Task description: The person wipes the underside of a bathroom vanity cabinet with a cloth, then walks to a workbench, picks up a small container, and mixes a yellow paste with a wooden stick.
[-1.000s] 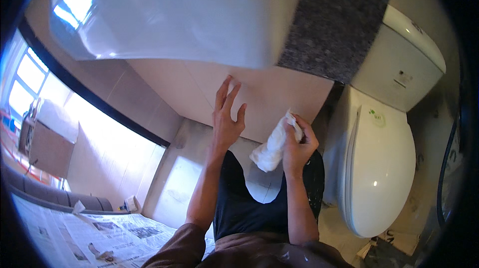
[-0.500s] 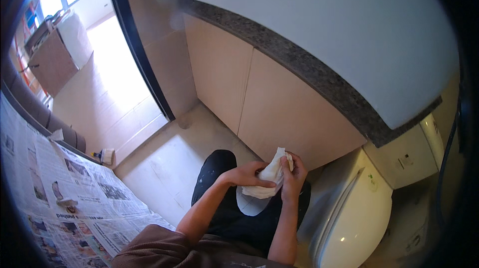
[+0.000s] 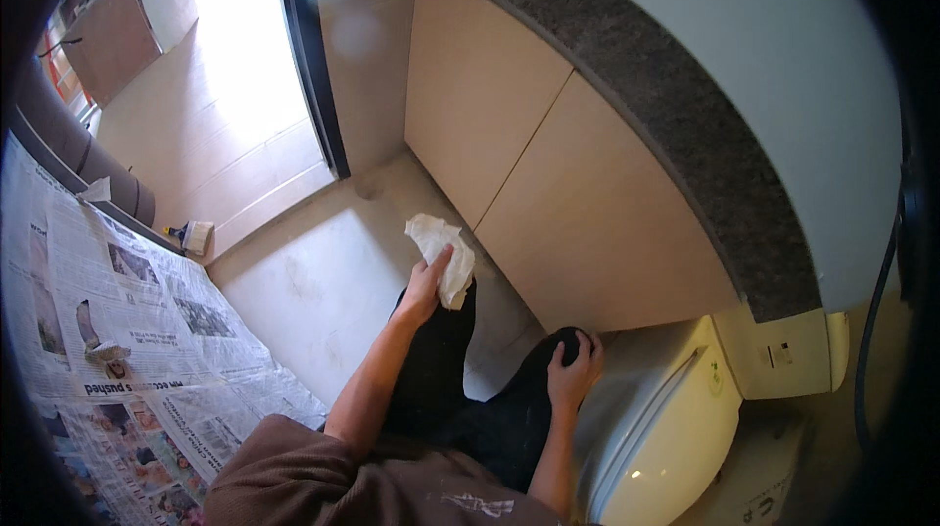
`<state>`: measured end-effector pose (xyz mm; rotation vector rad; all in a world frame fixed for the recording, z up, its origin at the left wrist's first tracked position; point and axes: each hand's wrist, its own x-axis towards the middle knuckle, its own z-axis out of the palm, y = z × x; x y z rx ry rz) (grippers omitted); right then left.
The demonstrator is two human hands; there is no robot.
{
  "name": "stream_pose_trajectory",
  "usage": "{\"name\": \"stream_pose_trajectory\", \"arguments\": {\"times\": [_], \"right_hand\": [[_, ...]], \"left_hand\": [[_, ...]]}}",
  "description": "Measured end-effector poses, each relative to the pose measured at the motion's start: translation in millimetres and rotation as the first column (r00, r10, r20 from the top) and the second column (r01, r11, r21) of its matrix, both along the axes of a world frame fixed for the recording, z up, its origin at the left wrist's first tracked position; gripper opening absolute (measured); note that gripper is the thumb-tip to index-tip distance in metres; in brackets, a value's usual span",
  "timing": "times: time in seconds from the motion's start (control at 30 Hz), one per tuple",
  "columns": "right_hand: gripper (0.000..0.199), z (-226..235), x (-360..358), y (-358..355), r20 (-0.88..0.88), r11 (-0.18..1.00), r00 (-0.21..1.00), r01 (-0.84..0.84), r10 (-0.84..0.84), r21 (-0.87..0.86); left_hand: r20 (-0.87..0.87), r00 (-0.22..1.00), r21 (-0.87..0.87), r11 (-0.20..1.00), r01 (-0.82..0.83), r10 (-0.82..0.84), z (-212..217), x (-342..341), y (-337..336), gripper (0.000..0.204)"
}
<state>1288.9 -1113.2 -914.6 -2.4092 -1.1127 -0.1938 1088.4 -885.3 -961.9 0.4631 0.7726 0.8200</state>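
A crumpled white cloth (image 3: 446, 257), folded into a pad, is gripped in my left hand (image 3: 427, 289). The thumb lies over its face, and the cloth sits just above my left knee, short of the pale cabinet doors (image 3: 490, 115). My right hand (image 3: 575, 369) rests on my right knee (image 3: 562, 348) with its fingers apart and curved over the dark trousers. Nothing is held in it. The closed toilet lid (image 3: 666, 448) is close by on the right.
Newspaper sheets (image 3: 176, 330) cover the left side. A paintbrush (image 3: 192, 236) lies by the doorway sill, near a thick grey roll (image 3: 73, 149). Ahead, a dark stone counter edge (image 3: 685, 66) juts over the cabinet. A dark hose (image 3: 874, 330) hangs at the right.
My right hand has let go of the cloth and come down onto my right knee. My left hand has carried the cloth forward and left. The view has shifted too.
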Motion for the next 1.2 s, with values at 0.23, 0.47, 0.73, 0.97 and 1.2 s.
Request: {"name": "stream_pose_trajectory", "arguments": {"times": [0.23, 0.47, 0.73, 0.97, 1.2], "right_hand": [[0.042, 1.5, 2.3, 8.2, -0.048, 0.996, 0.998, -0.031, 0.028, -0.083], [0.040, -2.9, 3.2, 12.9, -0.011, 0.995, 0.999, -0.051, 0.050, -0.085], [0.039, -11.3, 11.3, 8.5, 0.004, 0.993, 0.995, -0.102, 0.102, -0.054], [0.038, -7.9, 12.1, 8.1, 0.033, 0.991, 0.993, -0.107, 0.110, -0.085], [0.037, -10.4, 13.9, 5.9, 0.041, 0.990, 0.992, -0.114, 0.117, -0.080]], "left_hand": [[0.100, 0.995, 0.014, 1.000, -0.013, 0.011, -4.6, -6.7, 1.0, 0.044], [0.159, 0.987, 0.034, 0.999, -0.027, 0.021, -2.3, -6.4, -0.4, 0.042], [0.191, 0.980, 0.053, 0.996, -0.069, 0.058, -10.7, -1.9, -2.2, 0.044], [0.263, 0.953, 0.016, 0.987, -0.160, 0.150, -13.0, -0.3, -5.0, 0.047], [0.337, 0.928, -0.001, 0.986, -0.166, 0.157, -20.7, 0.4, -7.5, 0.051]]}}
